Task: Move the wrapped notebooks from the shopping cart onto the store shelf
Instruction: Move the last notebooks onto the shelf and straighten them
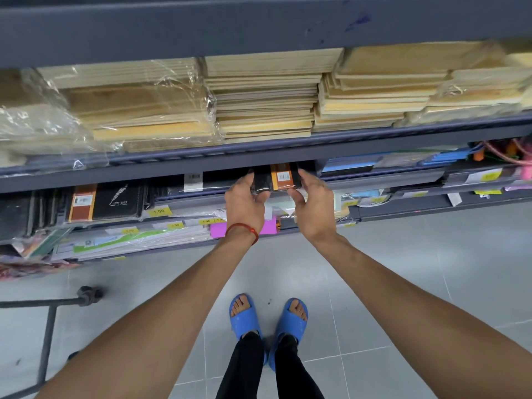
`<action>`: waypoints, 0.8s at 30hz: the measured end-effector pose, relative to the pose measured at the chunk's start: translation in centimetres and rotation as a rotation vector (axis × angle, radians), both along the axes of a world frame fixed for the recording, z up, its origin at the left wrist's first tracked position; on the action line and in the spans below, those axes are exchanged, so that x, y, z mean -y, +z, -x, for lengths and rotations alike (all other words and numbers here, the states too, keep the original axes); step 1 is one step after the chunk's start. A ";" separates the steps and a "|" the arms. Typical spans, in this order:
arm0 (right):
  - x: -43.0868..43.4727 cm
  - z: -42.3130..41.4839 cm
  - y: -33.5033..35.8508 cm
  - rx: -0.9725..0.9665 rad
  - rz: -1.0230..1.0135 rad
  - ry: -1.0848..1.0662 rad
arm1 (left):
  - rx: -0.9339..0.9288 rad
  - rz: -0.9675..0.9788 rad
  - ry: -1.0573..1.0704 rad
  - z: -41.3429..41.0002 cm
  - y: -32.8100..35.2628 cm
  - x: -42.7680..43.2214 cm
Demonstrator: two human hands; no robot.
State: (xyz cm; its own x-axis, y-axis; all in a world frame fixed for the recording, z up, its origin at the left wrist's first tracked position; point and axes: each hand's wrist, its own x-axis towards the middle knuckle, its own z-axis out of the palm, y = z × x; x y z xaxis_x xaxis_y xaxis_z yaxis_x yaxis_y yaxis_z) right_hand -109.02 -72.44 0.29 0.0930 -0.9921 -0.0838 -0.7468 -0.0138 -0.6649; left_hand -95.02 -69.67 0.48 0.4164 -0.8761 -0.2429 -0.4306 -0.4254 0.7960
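Above you, tan paper pads (264,96) lay stacked flat in several piles; the leftmost pile (138,110) sat under loose clear film. Yellow price tags (159,211) ran along the lower rails, one reading 1.00. At your far right, pink and orange cords (515,152) hung in a tangle. A pink card (218,229) lay among flat paper goods on the lowest level. Below, your feet in blue sandals (244,315) stood on grey floor tiles (417,283), with black trousers (244,367) in view.
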 end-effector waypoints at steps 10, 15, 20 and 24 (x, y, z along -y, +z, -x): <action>-1.3 -0.3 1.0 -0.106 -0.016 0.013 | 0.183 -0.050 -0.072 -0.1 0.2 -0.8; -4.8 0.0 4.2 -0.232 0.066 0.098 | 0.215 -0.017 -0.140 -0.7 2.9 -4.7; -8.6 0.5 7.9 -0.395 0.196 0.236 | 0.507 0.009 -0.301 -1.2 6.4 -9.7; -12.7 1.0 10.3 -0.392 0.283 0.301 | 0.727 -0.050 -0.291 -1.2 9.3 -15.4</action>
State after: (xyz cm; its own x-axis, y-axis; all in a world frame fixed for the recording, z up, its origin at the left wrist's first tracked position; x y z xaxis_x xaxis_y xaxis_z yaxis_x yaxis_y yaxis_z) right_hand -110.04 -59.77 10.60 0.3906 -0.9155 0.0960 -0.8724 -0.4015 -0.2787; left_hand -93.84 -54.27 9.76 0.2416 -0.9696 -0.0394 -0.9360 -0.2435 0.2543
